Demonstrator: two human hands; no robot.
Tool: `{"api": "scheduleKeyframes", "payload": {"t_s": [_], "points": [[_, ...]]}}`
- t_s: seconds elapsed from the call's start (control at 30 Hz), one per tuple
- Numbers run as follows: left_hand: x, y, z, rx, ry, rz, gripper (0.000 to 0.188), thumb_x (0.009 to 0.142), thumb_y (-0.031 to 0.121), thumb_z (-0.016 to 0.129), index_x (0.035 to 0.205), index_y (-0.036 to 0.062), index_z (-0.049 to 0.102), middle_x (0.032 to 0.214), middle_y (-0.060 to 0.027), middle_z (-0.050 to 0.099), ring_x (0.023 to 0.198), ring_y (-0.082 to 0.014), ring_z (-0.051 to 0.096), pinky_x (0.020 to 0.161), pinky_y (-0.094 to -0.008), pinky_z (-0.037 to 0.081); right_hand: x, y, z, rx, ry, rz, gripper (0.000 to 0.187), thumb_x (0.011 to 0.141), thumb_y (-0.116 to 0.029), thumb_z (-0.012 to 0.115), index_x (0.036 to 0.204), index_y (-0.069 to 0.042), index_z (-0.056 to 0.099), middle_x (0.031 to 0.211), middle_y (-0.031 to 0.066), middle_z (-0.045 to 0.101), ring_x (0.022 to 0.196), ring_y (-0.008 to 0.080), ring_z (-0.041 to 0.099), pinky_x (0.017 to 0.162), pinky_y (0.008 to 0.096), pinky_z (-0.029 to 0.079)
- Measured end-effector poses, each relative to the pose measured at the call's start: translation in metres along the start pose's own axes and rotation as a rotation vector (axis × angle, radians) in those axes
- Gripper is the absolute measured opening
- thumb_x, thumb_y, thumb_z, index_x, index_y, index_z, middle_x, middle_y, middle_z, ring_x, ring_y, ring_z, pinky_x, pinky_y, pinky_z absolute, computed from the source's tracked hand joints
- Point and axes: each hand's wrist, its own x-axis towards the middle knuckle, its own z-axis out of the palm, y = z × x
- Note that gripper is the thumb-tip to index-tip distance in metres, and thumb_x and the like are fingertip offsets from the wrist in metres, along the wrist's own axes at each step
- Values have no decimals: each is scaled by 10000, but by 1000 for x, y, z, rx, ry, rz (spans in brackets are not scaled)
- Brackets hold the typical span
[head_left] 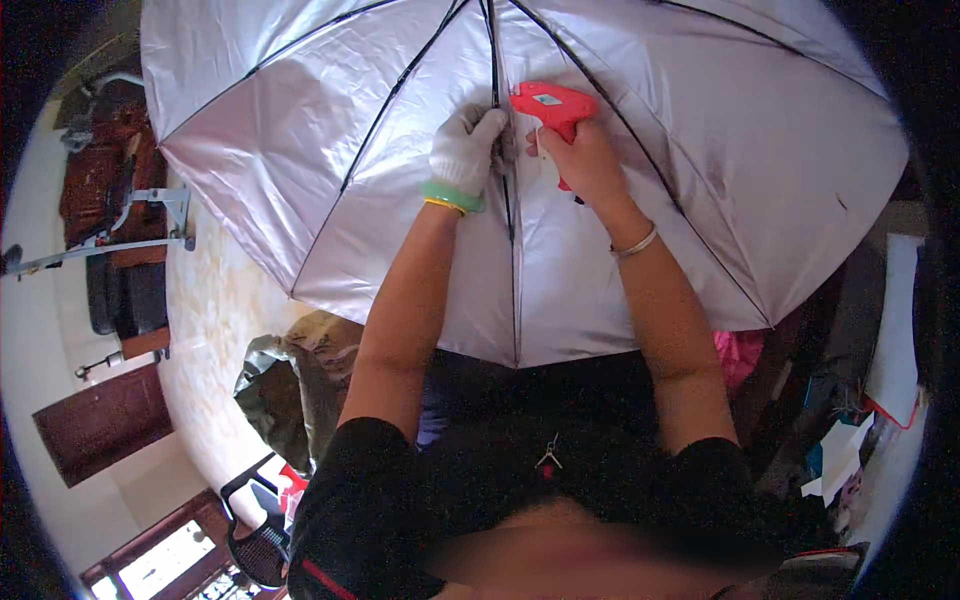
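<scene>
An open umbrella [740, 150] with a silvery inner side fills the upper part of the head view. Its thin dark ribs [400, 85] fan out from the top edge. My left hand [463, 150], in a whitish knit glove with a green cuff, is closed around the middle rib. Just right of it, my bare right hand [592, 170] grips a red tagging gun [565, 105] by the handle. The gun's nose points left, close to the middle rib beside my left fingers. Whether its tip touches the rib or cloth, I cannot tell.
An open sack [275, 395] stands on the pale floor [205, 330] at the lower left. Beyond it are a grey metal frame [150, 215] and a dark chair [260, 545]. Pink cloth [738, 355] shows under the umbrella's right edge; white sheets [840, 460] lie far right.
</scene>
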Motion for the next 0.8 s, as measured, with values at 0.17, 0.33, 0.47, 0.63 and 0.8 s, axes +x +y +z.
{"api": "scheduleKeyframes", "payload": {"t_s": [0.17, 0.33, 0.47, 0.63, 0.8], "points": [[5, -9, -3, -79, -26, -2, 278, 851, 208, 597, 968, -44, 603, 784, -47, 612, 657, -103, 545, 603, -240, 458, 6, -11, -12, 203, -158, 209, 294, 867, -152, 551, 1113, 8, 537, 830, 111, 661, 724, 182, 659, 616, 289, 520], [5, -11, -1, -114, -23, -44, 277, 845, 187, 604, 988, -50, 587, 799, -54, 614, 664, -109, 561, 616, -242, 475, 5, -11, -13, 339, -141, 197, 288, 849, -217, 580, 1057, -18, 594, 784, 79, 673, 646, 163, 642, 575, 293, 511], [3, -5, 0, -143, -46, -55, 266, 846, 179, 602, 983, -48, 587, 797, -51, 614, 657, -112, 562, 617, -246, 479, 6, -15, -12, 370, -153, 204, 295, 853, -213, 578, 1070, -14, 583, 801, 89, 671, 658, 170, 646, 590, 295, 518], [11, -23, 8, -243, 9, 17, 220, 849, 194, 573, 899, -16, 616, 701, -41, 601, 571, -102, 527, 520, -249, 432, 12, -16, -9, 357, -189, 262, 260, 869, -209, 569, 1061, -34, 563, 794, 80, 649, 664, 154, 635, 570, 281, 509], [6, -19, 12, -80, 117, 107, 253, 835, 201, 586, 936, -30, 618, 755, -47, 616, 653, -114, 538, 606, -258, 443, 19, -3, -8, 293, -236, 274, 199, 856, -208, 573, 966, -43, 571, 720, 48, 616, 586, 133, 590, 523, 280, 474]]}}
